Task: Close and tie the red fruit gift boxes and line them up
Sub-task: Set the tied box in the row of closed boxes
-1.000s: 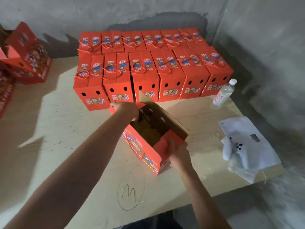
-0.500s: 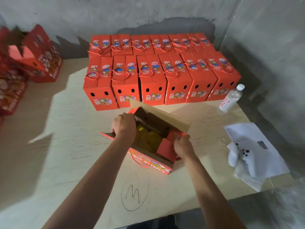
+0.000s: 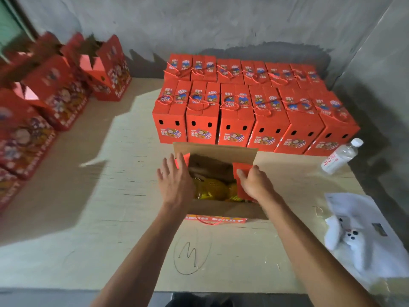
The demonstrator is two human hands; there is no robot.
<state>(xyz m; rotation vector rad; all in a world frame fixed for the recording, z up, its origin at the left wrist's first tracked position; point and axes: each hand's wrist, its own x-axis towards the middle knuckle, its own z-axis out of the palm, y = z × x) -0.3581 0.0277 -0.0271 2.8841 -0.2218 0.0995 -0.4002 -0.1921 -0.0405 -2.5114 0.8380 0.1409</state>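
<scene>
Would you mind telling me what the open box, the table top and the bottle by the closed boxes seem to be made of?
Open box: likely cardboard, plain brown and matte inside, printed red outside.
Table top: probably bare plywood or board, pale, with fine grain lines and pen marks.
Bottle: apparently clear plastic, see-through body, white cap, printed label.

Open red box [image 3: 221, 214], tied boxes [image 3: 254, 111] behind
</scene>
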